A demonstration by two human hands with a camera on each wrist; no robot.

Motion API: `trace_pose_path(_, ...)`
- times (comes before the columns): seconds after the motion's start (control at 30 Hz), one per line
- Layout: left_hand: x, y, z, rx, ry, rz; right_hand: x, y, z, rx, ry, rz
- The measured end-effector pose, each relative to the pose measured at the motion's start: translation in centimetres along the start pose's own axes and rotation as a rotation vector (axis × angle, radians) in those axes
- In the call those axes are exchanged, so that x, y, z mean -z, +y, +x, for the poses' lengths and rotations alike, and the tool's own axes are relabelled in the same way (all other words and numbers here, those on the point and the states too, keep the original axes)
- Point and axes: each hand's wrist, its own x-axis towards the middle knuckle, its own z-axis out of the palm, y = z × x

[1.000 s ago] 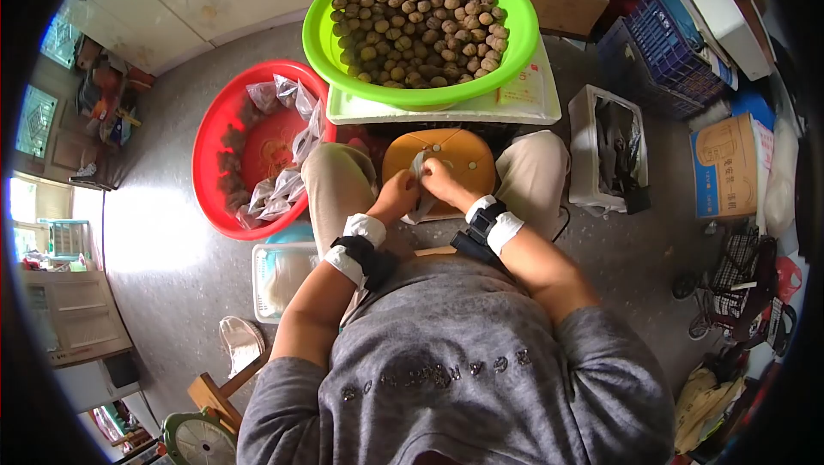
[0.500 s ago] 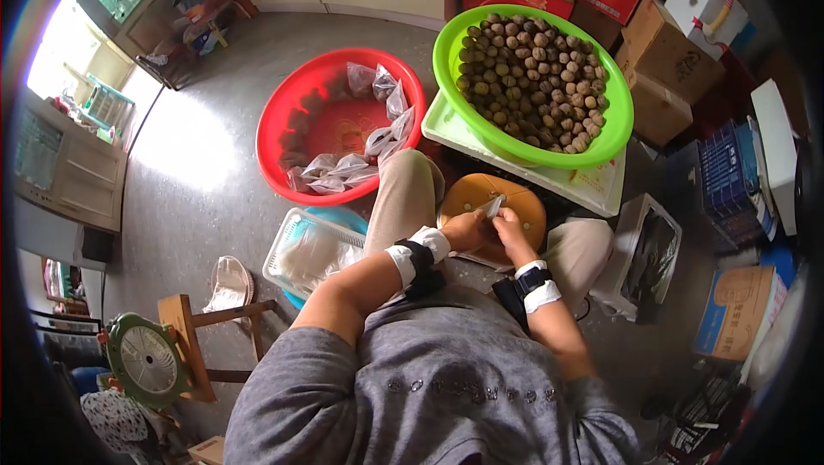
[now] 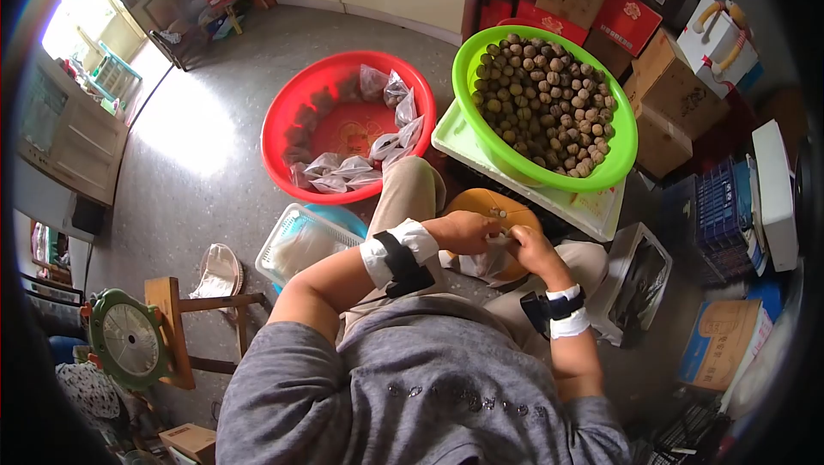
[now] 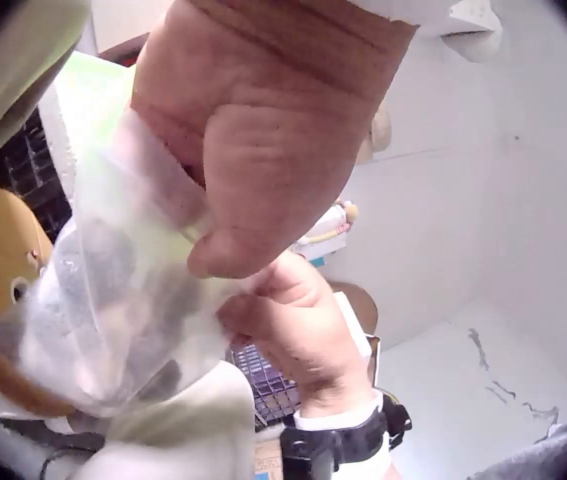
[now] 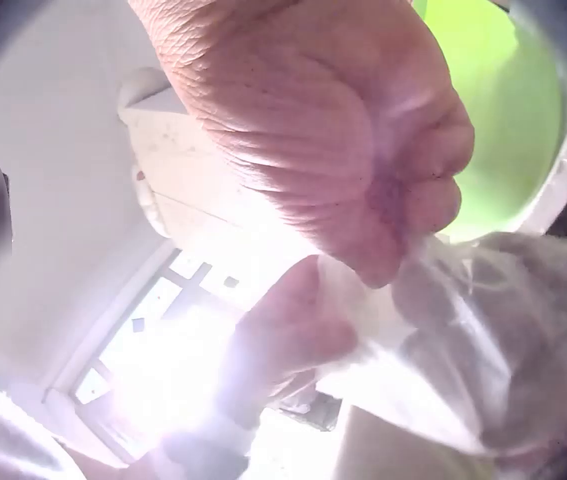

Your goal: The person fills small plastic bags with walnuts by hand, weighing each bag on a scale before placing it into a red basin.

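Note:
My left hand [image 3: 469, 232] and right hand [image 3: 534, 252] are close together over the orange stool [image 3: 489, 203], between the knees. Both grip the top of a clear plastic bag [image 4: 113, 310], which hangs below the fingers. Dark, rounded lumps show through its film in the left wrist view. In the right wrist view, the curled right fingers [image 5: 433, 170] are at the bag's gathered neck, with the left hand's thumb and fingers facing them. A green basin [image 3: 631, 135] full of walnuts [image 3: 549, 105] stands just beyond the hands.
A red basin [image 3: 279, 152] at the left holds several filled plastic bags [image 3: 348, 169]. Near the left knee sits a white basket [image 3: 279, 246] with plastic film. The green basin rests on a white foam box [image 3: 455, 135]. A scale [image 3: 129, 341] and a white bin [image 3: 639, 280] flank me.
The head view has swung, shifting the basins rightward. Both hands have risen from low over the stool and moved slightly apart, still holding the bag, whose body now shows below them.

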Motion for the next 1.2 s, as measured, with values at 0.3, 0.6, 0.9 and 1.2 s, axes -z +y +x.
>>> trace_pose_path(0.3, 3.9, 0.4, -2.5, -0.264, 0.224, 0.052, 4.8, -7.7, 2.8, 0.151, 0.061, 0.006)
trace_pose_path(0.6, 14.2, -5.8, -4.5, 0.109, 0.398, -0.274, 1.5, 1.0, 5.3, -0.228, 0.238, 0.256)
trace_pose_path(0.9, 20.6, -21.0, -2.8, 0.571, 0.839, -0.397, -10.9, 15.1, 6.3, -0.498, 0.043, 0.083)
trace_pose_path(1.2, 16.6, -44.0, 2.1, 0.877, 1.05, -0.354, -14.2, 21.2, 3.9, -0.649, 0.049, 0.101)
